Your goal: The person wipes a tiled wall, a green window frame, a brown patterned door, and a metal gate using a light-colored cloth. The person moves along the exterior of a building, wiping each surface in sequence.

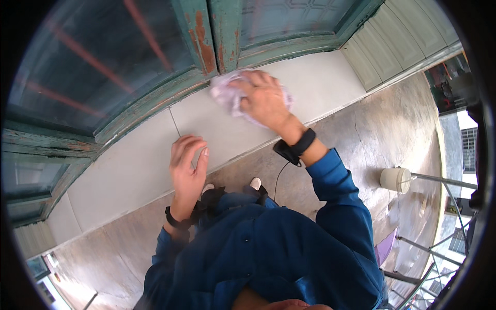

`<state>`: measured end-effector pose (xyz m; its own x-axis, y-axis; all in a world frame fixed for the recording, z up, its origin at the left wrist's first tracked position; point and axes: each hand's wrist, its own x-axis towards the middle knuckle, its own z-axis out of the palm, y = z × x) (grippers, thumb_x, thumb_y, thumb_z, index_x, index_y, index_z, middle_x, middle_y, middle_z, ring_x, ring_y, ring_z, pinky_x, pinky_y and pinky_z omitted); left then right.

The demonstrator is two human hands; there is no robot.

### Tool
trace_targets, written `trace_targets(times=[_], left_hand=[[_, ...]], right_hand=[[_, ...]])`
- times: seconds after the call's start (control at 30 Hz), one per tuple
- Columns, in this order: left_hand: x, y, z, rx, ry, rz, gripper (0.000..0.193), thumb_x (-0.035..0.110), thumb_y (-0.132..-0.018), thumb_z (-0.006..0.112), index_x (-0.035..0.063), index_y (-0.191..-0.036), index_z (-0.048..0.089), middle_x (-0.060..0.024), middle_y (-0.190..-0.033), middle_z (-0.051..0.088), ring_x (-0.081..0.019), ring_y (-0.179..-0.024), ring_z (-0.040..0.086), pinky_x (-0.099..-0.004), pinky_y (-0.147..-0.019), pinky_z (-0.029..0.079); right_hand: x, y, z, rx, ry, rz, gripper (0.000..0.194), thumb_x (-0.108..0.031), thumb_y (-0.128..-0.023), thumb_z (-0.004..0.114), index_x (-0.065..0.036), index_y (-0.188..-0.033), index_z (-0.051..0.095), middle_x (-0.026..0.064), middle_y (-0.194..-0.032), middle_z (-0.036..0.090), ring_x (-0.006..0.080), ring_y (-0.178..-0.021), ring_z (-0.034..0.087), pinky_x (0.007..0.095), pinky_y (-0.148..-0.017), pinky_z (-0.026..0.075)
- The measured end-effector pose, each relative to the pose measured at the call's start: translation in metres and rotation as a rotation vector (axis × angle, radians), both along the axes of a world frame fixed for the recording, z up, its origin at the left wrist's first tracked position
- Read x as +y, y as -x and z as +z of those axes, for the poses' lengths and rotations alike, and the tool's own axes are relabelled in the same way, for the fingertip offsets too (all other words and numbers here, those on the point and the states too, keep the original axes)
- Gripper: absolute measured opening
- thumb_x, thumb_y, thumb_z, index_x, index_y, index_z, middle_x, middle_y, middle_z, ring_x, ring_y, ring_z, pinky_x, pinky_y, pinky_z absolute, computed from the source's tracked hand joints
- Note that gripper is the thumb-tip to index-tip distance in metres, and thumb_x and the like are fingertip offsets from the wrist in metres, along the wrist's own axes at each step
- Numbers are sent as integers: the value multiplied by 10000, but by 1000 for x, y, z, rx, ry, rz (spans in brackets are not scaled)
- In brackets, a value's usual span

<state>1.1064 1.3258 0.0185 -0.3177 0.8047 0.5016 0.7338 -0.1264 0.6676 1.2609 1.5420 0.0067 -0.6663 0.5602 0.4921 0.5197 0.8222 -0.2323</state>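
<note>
A pale pink and white cloth [228, 95] lies bunched under my right hand [263, 95], which presses it on the white tiled window sill [317, 81]. The cloth touches the foot of the green wooden window frame [223, 46], whose paint is peeling. Its edge is slightly blurred. My left hand [190, 162] holds nothing; its fingers are bent and apart, over the sill's front part near a tile joint. Black straps sit on both wrists, and a cable hangs down by the right one.
Below the sill is a stained concrete floor [341, 135]. A whitish bucket [395, 180] stands at the right, close to a metal railing [445, 180]. A purple cloth [385, 248] hangs at the lower right. Window panes [116, 50] rise behind the sill.
</note>
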Motion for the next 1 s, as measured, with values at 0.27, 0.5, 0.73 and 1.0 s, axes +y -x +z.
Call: trace_targets(times=[0.27, 0.5, 0.73, 1.0], left_hand=[[22, -28, -23, 241, 0, 286, 302, 180, -920, 650, 18, -1174, 660, -165, -1305, 586, -420, -1330, 432, -527, -1074, 360], [27, -33, -20, 445, 36, 349, 352, 233, -971, 576, -1, -1229, 631, -171, -1338, 574, -411, -1364, 402, -522, -1101, 323], [27, -33, -21, 474, 57, 350, 356, 259, -983, 561, 10, -1227, 633, -155, -1339, 576, -398, -1368, 402, -528, -1111, 316], [27, -30, -27, 471, 40, 288, 345, 298, -984, 558, 46, -1203, 645, -121, -1313, 592, -366, -1321, 461, -557, -1135, 301]], right_hand=[[30, -209, 16, -156, 71, -713, 462, -197, -833, 621, -211, -1294, 648, 165, -1238, 618, 378, -1104, 579, 492, -945, 487], [117, -233, 42, 83, -280, -405, 465, -96, -859, 583, -125, -1319, 643, 192, -1218, 643, 393, -1070, 600, 447, -971, 487], [187, -196, -18, -41, -20, -565, 493, -215, -862, 606, -157, -1351, 613, 172, -1345, 607, 401, -1190, 572, 484, -1022, 465], [-8, -94, -4, 76, -34, -79, 592, -122, -661, 697, -227, -1243, 680, 83, -1291, 617, 334, -1150, 572, 444, -909, 475]])
